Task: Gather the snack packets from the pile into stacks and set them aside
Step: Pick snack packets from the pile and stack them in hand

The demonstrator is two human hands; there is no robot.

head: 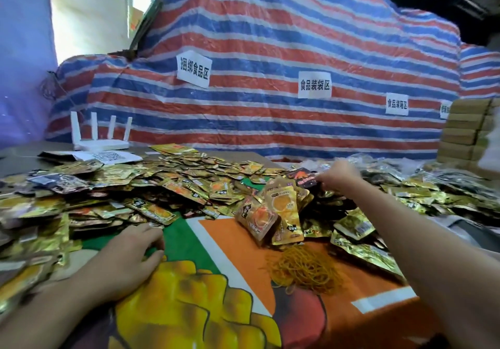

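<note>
Gold snack packets (167, 186) lie heaped just beyond both hands. The right hand (338, 176) touches a dark packet (304, 179) at its fingertips; blur hides any grip. The left hand (127, 262) rests flat, fingers relaxed, on a printed cloth (230, 240), rubber bands (303, 270) to its right.

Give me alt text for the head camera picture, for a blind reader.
A person's right hand reaches across a pile of gold snack packets to a dark packet; the left hand rests at the pile's near edge. Orange rubber bands lie on the printed cloth.
</note>
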